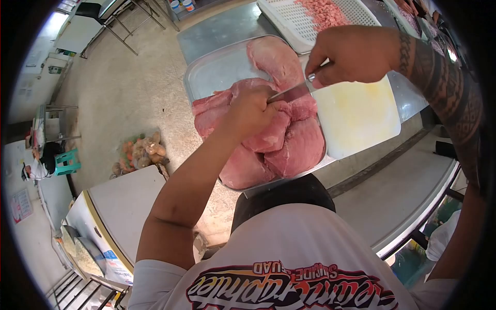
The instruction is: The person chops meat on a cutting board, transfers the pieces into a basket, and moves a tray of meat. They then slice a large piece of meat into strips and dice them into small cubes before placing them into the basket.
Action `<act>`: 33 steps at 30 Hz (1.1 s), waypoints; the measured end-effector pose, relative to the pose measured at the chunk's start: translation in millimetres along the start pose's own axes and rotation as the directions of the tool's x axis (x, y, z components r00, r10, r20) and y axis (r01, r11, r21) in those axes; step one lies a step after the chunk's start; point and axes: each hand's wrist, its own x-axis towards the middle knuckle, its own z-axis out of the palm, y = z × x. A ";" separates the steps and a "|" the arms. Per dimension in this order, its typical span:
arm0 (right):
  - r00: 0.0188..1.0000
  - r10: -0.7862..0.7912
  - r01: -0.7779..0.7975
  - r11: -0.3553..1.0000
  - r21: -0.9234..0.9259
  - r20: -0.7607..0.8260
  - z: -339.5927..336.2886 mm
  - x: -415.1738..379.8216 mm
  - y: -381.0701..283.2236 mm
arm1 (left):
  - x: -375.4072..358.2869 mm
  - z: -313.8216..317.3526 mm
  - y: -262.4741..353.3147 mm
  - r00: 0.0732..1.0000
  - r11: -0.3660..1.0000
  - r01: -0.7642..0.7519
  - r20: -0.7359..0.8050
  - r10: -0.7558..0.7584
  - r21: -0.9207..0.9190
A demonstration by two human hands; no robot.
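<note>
My right hand [354,56] is closed round the handle of a knife [294,93], its blade pointing left over the meat. The blade's tip end lies close to the fingers of my left hand [254,114]. Those fingers are curled onto a piece of raw meat [269,133] in the pile. Several large pink chunks, such as the meat chunk [298,150] at the near side, fill most of a shallow metal tray [202,77]. A paler slab of meat [276,59] sits at the tray's far end. My left hand hides part of the piece it holds.
A white cutting board [361,121] lies right of the tray. Beyond it stands a white perforated crate [287,23] with small diced meat [328,13]. On the floor to the left is a heap of vegetables [140,154], near a white chest [126,199]. A green stool [67,161] stands farther left.
</note>
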 end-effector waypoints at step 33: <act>0.759 0.272 -0.082 0.941 0.328 -0.591 287.2 -58.4 -65.6 | -7.1 -71.4 -36.6 0.853 0.898 -0.425 0.384 0.354 0.115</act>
